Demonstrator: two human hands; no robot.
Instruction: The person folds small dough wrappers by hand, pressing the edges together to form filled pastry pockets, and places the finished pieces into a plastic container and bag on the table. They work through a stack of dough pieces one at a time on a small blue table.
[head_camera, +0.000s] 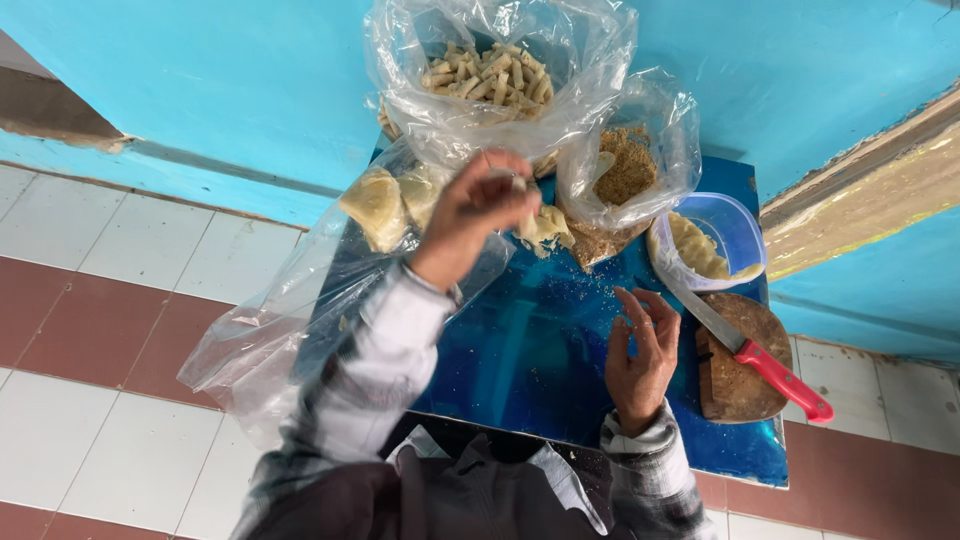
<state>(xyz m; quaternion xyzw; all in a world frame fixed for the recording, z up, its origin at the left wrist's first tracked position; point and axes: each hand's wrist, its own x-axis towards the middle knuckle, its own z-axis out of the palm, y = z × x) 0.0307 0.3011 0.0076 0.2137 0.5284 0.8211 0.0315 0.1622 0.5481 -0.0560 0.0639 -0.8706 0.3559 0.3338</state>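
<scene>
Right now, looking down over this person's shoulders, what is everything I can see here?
Blue tabletop: one, shiny blue, centre, dusted with crumbs.
Bag of pale stick-shaped pieces: one, clear plastic, top centre, open.
Bag of brown crumbs: one, clear plastic, right of the stick bag.
Large clear bag: one, hanging off the table's left edge, with pale dough pieces at its top.
Plastic tub: one, bluish, right side, holding pale yellow food.
Knife: one, red handle, lying from the tub to the board.
Wooden board: one, brown, round, right edge.
Tiled floor: white and reddish brown.
Blue wall: behind the table.
Left hand: raised, pinching a small pale piece.
Right hand: open, resting on the table.
</scene>
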